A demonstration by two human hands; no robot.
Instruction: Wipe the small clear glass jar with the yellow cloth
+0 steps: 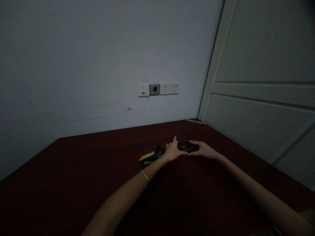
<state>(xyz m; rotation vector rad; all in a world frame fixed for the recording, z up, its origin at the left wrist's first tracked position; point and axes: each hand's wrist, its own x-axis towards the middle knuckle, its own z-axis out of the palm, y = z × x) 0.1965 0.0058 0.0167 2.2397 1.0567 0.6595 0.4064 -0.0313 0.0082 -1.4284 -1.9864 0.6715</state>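
A small, dark, round, glossy object (184,146), perhaps glass, is between my hands over the dark red table. My left hand (173,150) grips it from the left, thumb along the near side and one finger pointing up and away. From the right, my right hand (203,149) curls its fingers and thumb around the other side. The thumbs come close together at the front. Just left of my left wrist lies a yellow and black object (151,157), its right end partly hidden by that hand. Dim light hides the finer details.
The dark red tabletop (98,170) meets a pale wall (98,65) at the back, where a row of sockets (169,88) is mounted. A white panelled door or cabinet front (258,88) borders the right. A thin pale strip (195,121) lies in the back right corner.
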